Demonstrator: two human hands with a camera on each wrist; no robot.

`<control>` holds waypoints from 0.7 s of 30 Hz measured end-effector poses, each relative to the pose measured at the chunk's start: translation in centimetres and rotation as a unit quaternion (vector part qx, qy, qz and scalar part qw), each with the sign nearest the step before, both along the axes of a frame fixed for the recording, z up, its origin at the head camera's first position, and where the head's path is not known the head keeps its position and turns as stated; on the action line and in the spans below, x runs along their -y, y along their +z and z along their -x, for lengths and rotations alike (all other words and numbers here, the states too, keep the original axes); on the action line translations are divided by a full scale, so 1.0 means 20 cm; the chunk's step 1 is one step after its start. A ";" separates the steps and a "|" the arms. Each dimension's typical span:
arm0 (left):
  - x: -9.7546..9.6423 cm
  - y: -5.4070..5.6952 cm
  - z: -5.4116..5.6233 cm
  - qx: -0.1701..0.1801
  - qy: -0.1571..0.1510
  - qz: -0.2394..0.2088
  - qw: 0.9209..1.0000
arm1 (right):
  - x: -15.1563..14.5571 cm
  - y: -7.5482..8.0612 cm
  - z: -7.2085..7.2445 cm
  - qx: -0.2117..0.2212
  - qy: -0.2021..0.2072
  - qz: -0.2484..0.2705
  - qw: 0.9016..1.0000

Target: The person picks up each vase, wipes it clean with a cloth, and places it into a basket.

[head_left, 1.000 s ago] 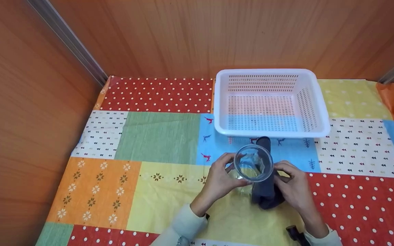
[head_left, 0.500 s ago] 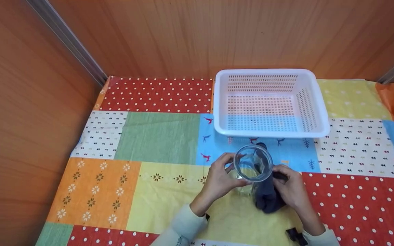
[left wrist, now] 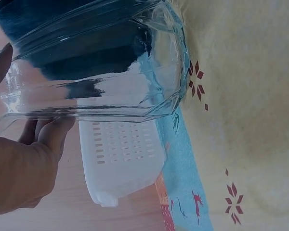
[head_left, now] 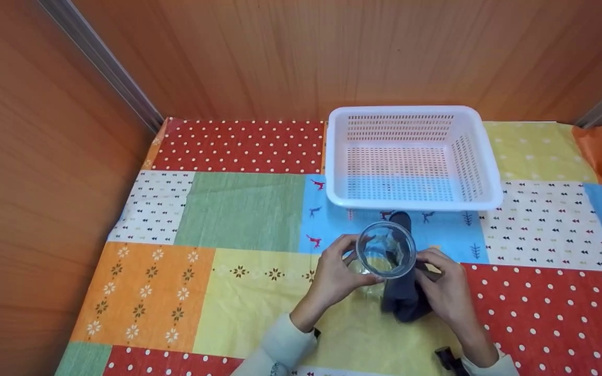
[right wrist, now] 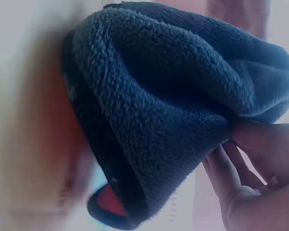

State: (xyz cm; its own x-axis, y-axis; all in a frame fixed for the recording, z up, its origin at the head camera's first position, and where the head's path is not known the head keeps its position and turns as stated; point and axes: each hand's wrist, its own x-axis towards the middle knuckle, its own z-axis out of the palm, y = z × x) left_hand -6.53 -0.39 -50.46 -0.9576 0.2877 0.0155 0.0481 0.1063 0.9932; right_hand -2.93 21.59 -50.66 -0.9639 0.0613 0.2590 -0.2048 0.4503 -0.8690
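Of most weight in space, by judgement: the closeness of the dark cloth (head_left: 404,300) to the right wall of the glass jar (head_left: 383,263). Lies immediately to the left of the fingers of the right hand (head_left: 446,284), with a long axis running from a loose, folded end on the near side to a narrower end just short of the white basket (head_left: 413,203), as seen from the head. For the jar, a different long axis: nearly upright, with mouth upward and base toward the patchwork tablecloth (head_left: 251,214); cannot tell whether resting on it. Nearer to the cloth, the right hand; nearer to the jar, the left hand (head_left: 335,271). On the right, pinches the cloth at its right edge, thumb and fingers brought together with only fabric between. On the left, grips the jar from its left side, thumb at the near side, fingers curled at the far side, spread as wide as the glass. From the right fingertips, spreads out in broad plush folds, clear in the right wrist view. From the left fingers, lies beyond the jar, visible through the glass in the left wrist view. Cannot tell for certain whether pressed against the wall or slightly apart from it.
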 end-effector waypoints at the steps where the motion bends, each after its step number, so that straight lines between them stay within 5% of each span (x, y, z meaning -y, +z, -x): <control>1: 0.00 0.00 0.00 -0.001 0.000 0.000 1.000 | 0.00 0.02 0.00 -0.001 0.001 0.005 1.000; 11: 0.00 0.00 0.01 -0.010 0.001 0.008 1.000 | -0.01 0.04 0.02 0.015 0.016 0.026 0.999; 21: -0.01 0.00 0.00 -0.002 0.003 -0.007 1.000 | -0.05 -0.07 0.04 0.000 0.035 0.022 0.999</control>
State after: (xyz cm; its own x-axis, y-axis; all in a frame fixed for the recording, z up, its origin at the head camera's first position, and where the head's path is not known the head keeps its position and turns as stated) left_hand -6.61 -0.27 -50.44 -0.9593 0.2813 0.0236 0.0514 0.0921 0.9944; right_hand -3.65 22.53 -52.03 -0.9662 0.0040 0.2577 -0.2350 0.3968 -0.8873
